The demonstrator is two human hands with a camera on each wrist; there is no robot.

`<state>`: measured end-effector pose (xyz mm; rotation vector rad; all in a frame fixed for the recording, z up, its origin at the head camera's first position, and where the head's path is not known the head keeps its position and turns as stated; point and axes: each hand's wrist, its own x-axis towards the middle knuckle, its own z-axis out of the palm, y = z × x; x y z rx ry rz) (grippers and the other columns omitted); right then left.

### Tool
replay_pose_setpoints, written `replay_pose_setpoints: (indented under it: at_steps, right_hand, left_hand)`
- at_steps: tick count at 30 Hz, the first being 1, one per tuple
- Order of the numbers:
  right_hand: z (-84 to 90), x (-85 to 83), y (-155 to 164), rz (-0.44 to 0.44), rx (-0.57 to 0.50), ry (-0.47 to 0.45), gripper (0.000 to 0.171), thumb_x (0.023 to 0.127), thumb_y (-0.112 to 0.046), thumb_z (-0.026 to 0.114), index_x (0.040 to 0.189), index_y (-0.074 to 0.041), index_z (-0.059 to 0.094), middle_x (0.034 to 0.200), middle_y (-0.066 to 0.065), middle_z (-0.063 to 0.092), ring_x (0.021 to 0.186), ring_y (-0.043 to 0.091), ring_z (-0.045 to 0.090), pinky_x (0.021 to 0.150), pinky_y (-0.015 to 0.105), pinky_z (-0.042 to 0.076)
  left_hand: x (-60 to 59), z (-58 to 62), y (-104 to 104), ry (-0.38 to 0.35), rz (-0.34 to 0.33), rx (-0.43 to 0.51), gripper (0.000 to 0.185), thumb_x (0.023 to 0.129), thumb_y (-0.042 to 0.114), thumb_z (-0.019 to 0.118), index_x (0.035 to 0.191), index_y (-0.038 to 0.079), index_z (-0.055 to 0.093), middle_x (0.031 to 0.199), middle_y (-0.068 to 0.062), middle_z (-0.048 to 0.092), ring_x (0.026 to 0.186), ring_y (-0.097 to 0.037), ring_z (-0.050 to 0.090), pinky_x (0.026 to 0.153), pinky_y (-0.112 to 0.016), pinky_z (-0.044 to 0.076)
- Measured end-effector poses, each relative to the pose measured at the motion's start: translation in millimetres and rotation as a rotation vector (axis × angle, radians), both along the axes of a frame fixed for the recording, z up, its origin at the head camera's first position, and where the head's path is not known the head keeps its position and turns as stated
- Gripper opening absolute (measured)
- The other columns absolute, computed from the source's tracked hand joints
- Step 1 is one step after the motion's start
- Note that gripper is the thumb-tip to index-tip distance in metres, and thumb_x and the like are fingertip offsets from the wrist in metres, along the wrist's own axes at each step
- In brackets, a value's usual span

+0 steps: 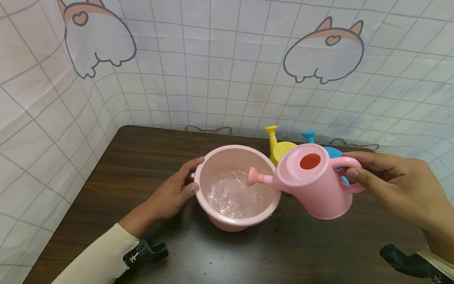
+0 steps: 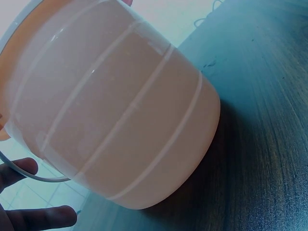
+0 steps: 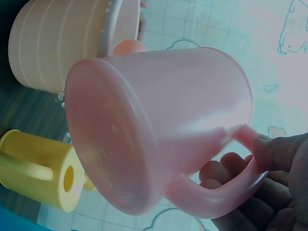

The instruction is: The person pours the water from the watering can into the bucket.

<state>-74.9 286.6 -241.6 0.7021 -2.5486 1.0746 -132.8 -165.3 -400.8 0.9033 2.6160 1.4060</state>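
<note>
A pink bucket (image 1: 237, 221) with rippling, bubbly water (image 1: 234, 193) in it stands on the table. At its left rim my left hand (image 1: 173, 189) holds on, thumb and index finger against the edge. In the left wrist view, two fingers (image 2: 45, 219) of that hand reach out beside the bucket's thin handle (image 2: 38, 178). My right hand (image 1: 397, 189) grips the handle of a pink watering can (image 1: 319, 193), raised off the table. Its spout head (image 1: 253, 176) points left, over the bucket's opening. The right wrist view shows the can's wet base (image 3: 113, 144).
Behind the pink can stand a yellow watering can (image 1: 281, 150) and a blue watering can (image 1: 333, 152), the blue one mostly hidden. Water drops dot the dark wooden table (image 1: 149, 150). A grid-patterned curtain (image 1: 213, 71) hangs along the table's back edge and left side.
</note>
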Motion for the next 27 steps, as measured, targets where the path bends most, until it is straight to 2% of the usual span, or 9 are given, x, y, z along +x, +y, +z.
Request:
replay_pose_setpoints:
  at_steps: [27]
  right_hand:
    - [-1.4, 0.0, 0.1, 0.048, -0.064, -0.042, 0.039, 0.086, 0.023, 0.066, 0.121, 0.007, 0.071, 0.118, 0.000, 0.074, 0.083, 0.009, 0.075, 0.064, 0.025, 0.056]
  left_hand:
    - [1.5, 1.4, 1.0, 0.007, -0.003, -0.005, 0.061, 0.107, 0.050, 0.044, 0.161, 0.033, 0.022, 0.150, -0.010, 0.049, 0.118, -0.026, 0.064, 0.093, -0.054, 0.050]
